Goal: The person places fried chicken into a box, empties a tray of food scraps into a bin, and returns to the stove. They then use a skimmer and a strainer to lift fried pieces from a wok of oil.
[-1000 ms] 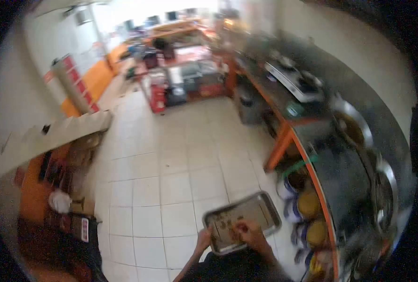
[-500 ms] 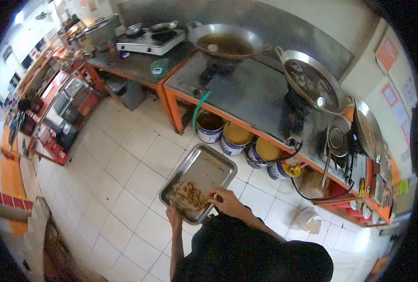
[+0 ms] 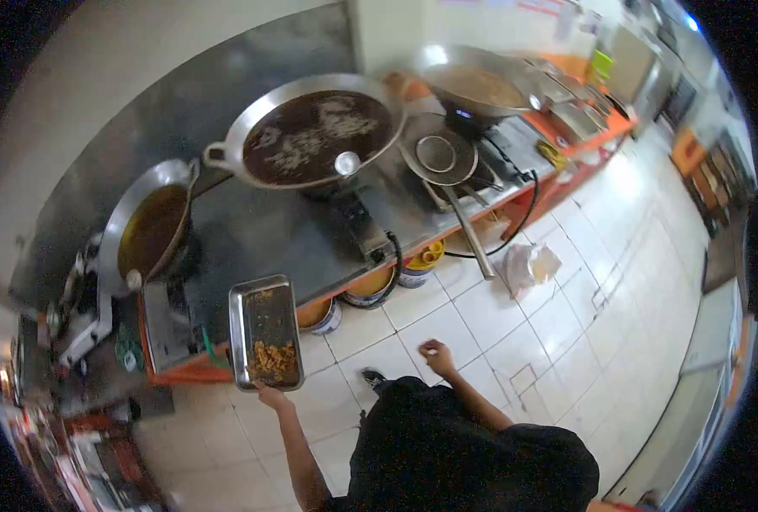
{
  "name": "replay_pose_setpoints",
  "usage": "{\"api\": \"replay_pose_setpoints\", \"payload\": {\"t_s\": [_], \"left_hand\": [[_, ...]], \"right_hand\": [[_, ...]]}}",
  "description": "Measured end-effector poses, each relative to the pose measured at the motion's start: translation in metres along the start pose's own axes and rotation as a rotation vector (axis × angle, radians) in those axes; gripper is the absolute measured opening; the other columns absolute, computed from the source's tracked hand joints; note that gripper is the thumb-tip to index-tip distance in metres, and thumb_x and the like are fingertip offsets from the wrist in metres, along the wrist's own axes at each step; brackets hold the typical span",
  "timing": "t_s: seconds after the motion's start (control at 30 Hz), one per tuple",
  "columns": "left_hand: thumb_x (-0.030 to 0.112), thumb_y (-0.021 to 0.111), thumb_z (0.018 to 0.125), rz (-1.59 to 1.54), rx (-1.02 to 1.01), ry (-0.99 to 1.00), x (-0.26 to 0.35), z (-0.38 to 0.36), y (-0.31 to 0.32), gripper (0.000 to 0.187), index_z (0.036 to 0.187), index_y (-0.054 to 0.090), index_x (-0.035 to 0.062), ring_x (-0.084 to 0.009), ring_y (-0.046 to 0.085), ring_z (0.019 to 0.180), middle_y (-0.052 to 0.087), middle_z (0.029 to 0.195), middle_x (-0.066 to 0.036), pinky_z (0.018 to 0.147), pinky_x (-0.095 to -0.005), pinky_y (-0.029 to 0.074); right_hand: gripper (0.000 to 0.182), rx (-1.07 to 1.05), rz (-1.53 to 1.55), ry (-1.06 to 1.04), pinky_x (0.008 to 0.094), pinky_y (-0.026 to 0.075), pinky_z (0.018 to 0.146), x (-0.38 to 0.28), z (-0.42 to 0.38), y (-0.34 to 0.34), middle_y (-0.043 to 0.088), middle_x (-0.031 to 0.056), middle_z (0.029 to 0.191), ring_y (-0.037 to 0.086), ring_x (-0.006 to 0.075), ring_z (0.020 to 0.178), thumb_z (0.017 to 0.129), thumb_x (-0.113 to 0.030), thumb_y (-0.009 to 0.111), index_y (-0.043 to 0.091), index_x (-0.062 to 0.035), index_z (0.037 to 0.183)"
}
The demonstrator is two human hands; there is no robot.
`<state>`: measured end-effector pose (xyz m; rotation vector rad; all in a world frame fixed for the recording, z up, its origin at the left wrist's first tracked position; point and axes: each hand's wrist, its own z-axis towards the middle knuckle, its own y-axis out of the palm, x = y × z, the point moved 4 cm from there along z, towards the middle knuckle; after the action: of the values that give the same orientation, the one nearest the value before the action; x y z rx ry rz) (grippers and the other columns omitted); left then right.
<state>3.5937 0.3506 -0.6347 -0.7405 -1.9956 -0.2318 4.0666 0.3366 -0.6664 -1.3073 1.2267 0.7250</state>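
Observation:
A steel tray with browned food bits heaped at its near end is held out to the left. My left hand grips its near edge, the thumb at the rim. Away from the tray, my right hand hangs over the floor with its fingers curled together; whether anything small is inside cannot be made out. Beyond the hands, a large wok of dark oil with pale foam stands on the metal counter.
Another oil wok stands at the left, and a third wok at the back right. A strainer has its handle jutting past the counter edge. Buckets stand underneath. A plastic bag lies on the tiled floor.
The view has swung right toward the woks. My right hand has left the tray and moved right; my left hand still holds the tray, now farther left and beside the counter edge.

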Motion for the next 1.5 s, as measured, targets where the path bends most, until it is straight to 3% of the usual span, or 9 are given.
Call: {"api": "replay_pose_setpoints", "payload": {"t_s": [0.17,0.43,0.67,0.83,0.9,0.97,1.03,1.2,1.5], "left_hand": [[0.034,0.045,0.089,-0.628,-0.110,0.099,0.001,0.075,0.067,0.051,0.116,0.043,-0.0084,-0.0312,0.055,0.090,0.052,0.110,-0.019,0.072,-0.0382,0.047],[0.024,0.052,0.084,1.212,-0.074,0.388,0.043,0.074,0.100,0.060,0.129,0.023,-0.0030,-0.0343,0.054,0.095,0.053,0.109,-0.020,0.079,-0.0402,0.045],[0.016,0.047,0.087,1.271,-0.098,1.390,-0.020,0.225,0.128,0.055,0.133,0.020,0.0042,-0.0283,0.046,0.105,0.041,0.123,-0.020,0.083,-0.0362,0.043],[0.032,0.047,0.086,-0.149,-0.311,0.202,0.003,0.102,0.113,0.048,0.124,0.036,0.0041,-0.0231,0.048,0.103,0.040,0.125,-0.016,0.077,-0.0300,0.045],[0.036,0.050,0.083,-0.323,-0.431,0.147,-0.047,0.088,0.116,0.044,0.115,0.046,0.0065,-0.0172,0.049,0.094,0.044,0.119,-0.012,0.073,-0.0255,0.044],[0.024,0.050,0.077,-0.054,-0.855,0.101,-0.082,0.014,0.110,0.025,0.096,0.051,0.0083,-0.0065,0.044,0.062,0.047,0.068,0.002,0.054,-0.0191,0.033],[0.017,0.056,0.073,0.018,-0.794,-0.158,-0.085,-0.102,0.120,0.022,0.093,0.053,0.0107,-0.0096,0.052,0.070,0.053,0.078,0.002,0.058,-0.0196,0.037],[0.020,0.055,0.083,0.288,-1.531,-0.114,-0.068,-0.317,0.136,0.027,0.107,0.049,0.0093,-0.0130,0.054,0.087,0.054,0.097,-0.002,0.071,-0.0244,0.040],[0.021,0.056,0.084,0.469,-1.630,0.121,-0.119,-0.465,0.259,0.026,0.103,0.049,0.0038,-0.0122,0.055,0.084,0.055,0.093,-0.004,0.068,-0.0243,0.044]], "right_hand": [[0.019,0.330,-0.173,0.360,0.0276,0.045,0.044,0.110,-0.063,-0.093,0.060,0.0069,0.064,0.054,0.0122,0.049,0.075,-0.019,0.063,0.060,-0.0008,0.082],[0.022,0.573,-0.046,0.754,0.0264,0.044,0.039,0.151,-0.216,-0.133,0.058,0.0088,0.060,0.055,0.0136,0.046,0.073,-0.019,0.065,0.058,-0.0003,0.083],[0.023,0.694,0.073,0.663,0.0239,0.043,0.041,0.079,-0.261,-0.147,0.060,0.0070,0.069,0.054,0.0119,0.048,0.074,-0.021,0.065,0.058,0.0001,0.081],[0.021,0.645,0.058,0.522,0.0229,0.044,0.045,0.046,-0.251,-0.171,0.059,0.0038,0.070,0.053,0.0098,0.053,0.073,-0.019,0.067,0.059,-0.0012,0.080],[0.022,0.552,0.071,0.466,0.0235,0.044,0.046,0.013,-0.229,-0.173,0.058,0.0035,0.072,0.054,0.0096,0.055,0.073,-0.019,0.068,0.058,-0.0016,0.081],[0.022,0.480,0.077,0.349,0.0234,0.044,0.047,-0.027,-0.206,-0.174,0.058,0.0028,0.075,0.054,0.0095,0.056,0.072,-0.019,0.068,0.058,-0.0022,0.083],[0.022,0.369,0.097,0.238,0.0234,0.044,0.049,-0.058,-0.167,-0.158,0.058,0.0024,0.079,0.054,0.0101,0.058,0.074,-0.018,0.068,0.057,-0.0023,0.085],[0.018,-0.025,0.022,0.009,0.0232,0.045,0.056,-0.127,-0.117,-0.124,0.059,0.0046,0.080,0.055,0.0098,0.066,0.077,-0.014,0.064,0.054,-0.0016,0.086],[0.018,0.166,0.066,-0.108,0.0261,0.046,0.055,-0.095,-0.073,-0.240,0.057,0.0068,0.076,0.056,0.0128,0.063,0.075,-0.006,0.064,0.053,-0.0021,0.089]]}}
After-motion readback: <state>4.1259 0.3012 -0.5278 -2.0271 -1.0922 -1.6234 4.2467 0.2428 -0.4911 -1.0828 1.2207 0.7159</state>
